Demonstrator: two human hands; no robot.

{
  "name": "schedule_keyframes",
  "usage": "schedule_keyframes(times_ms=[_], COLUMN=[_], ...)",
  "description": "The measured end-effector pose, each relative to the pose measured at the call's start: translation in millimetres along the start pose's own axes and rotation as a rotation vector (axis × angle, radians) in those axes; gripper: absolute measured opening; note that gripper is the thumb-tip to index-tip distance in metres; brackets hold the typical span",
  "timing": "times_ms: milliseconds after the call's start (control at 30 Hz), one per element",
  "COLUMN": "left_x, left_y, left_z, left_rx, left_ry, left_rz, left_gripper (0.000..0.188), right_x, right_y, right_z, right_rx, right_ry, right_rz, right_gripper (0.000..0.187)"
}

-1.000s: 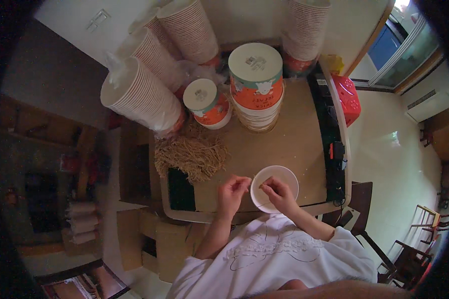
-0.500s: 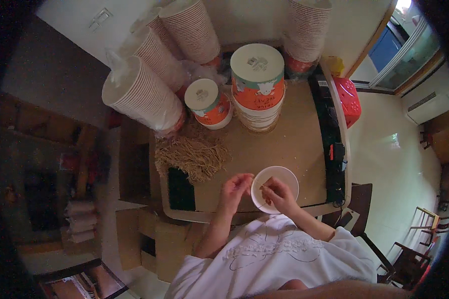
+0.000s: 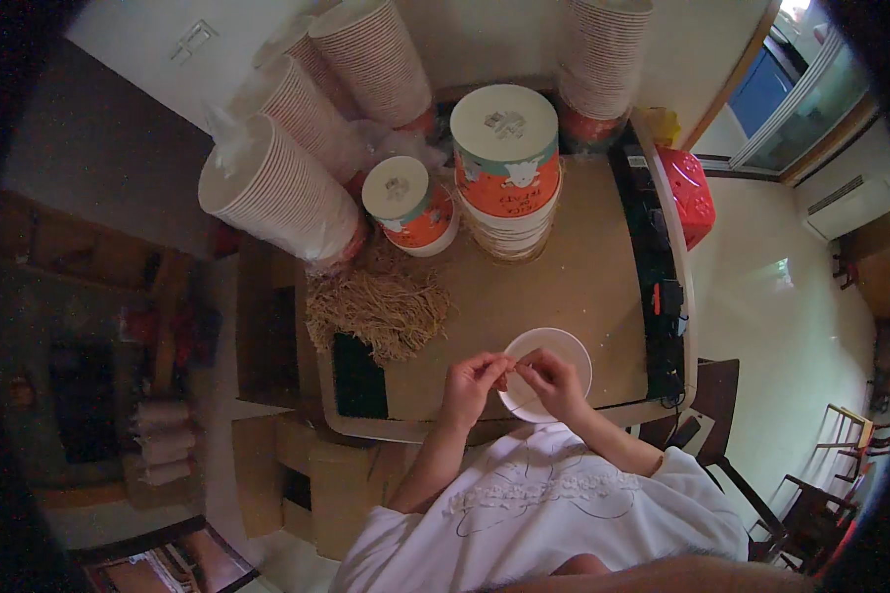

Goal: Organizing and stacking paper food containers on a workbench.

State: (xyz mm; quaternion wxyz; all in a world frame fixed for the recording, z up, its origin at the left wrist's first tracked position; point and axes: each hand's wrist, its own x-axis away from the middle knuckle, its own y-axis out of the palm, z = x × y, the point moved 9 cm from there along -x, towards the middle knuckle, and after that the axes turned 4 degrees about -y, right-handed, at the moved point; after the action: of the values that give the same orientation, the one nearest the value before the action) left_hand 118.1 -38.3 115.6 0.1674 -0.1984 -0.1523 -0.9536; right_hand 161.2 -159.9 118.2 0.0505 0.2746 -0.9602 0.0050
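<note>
A white paper bucket (image 3: pixel 561 346) stands at the table's near edge, its mouth facing up. My left hand (image 3: pixel 472 383) is at its left rim, thumb and fingertips pinched together. Over the opening, my right hand (image 3: pixel 554 383) is pinched too, its fingertips meeting those of the left. Between them is a thin brown cord, mostly hidden by the fingers. To the left lies a tangled heap of similar brown cords (image 3: pixel 384 308). Beyond the hands, a stack of orange and green printed paper buckets (image 3: pixel 507 188) stands upside down, with cords around its lower part.
A smaller upside-down printed bucket (image 3: pixel 412 212) stands left of the stack. Tall bagged stacks of white buckets (image 3: pixel 277 188) line the table's back left, with another stack (image 3: pixel 603 69) at back right. A power strip (image 3: pixel 668 298) runs along the right edge, near a red plastic stool (image 3: pixel 686 198).
My right hand has risen out of the bucket's opening toward the left rim. My left hand has shifted slightly right, and the fingertips of both hands now meet.
</note>
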Motion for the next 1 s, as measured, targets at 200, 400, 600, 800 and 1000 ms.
schedule_keyframes(times_ms=[200,400,600,800,1000], left_x=[-2.7,8.7,6.8,7.6,8.9], left_y=[-4.9,37.8,22.3,2.9,-1.6], left_z=[-2.9,-0.7,-35.7,-39.5,-23.0], left_rx=[0.053,0.159,0.076,0.027,-0.250], left_ry=[-0.019,0.115,-0.138,-0.028,0.039], left_rz=[-0.028,-0.124,0.024,0.101,0.135], left_gripper=[0.021,0.031,0.003,0.008,0.009], right_x=[0.1,-7.6,-6.3,-31.9,-14.8], right_y=[-9.8,-7.2,-12.6,-59.6,1.8], right_z=[17.0,2.5,28.3,21.5,-75.1], right_rx=[-0.066,-0.492,-0.729,-0.903,0.630], right_ry=[0.030,0.014,0.229,0.071,-0.516], right_rz=[0.049,0.108,0.235,0.327,-0.213], right_gripper=[0.008,0.009,0.008,0.011,0.020])
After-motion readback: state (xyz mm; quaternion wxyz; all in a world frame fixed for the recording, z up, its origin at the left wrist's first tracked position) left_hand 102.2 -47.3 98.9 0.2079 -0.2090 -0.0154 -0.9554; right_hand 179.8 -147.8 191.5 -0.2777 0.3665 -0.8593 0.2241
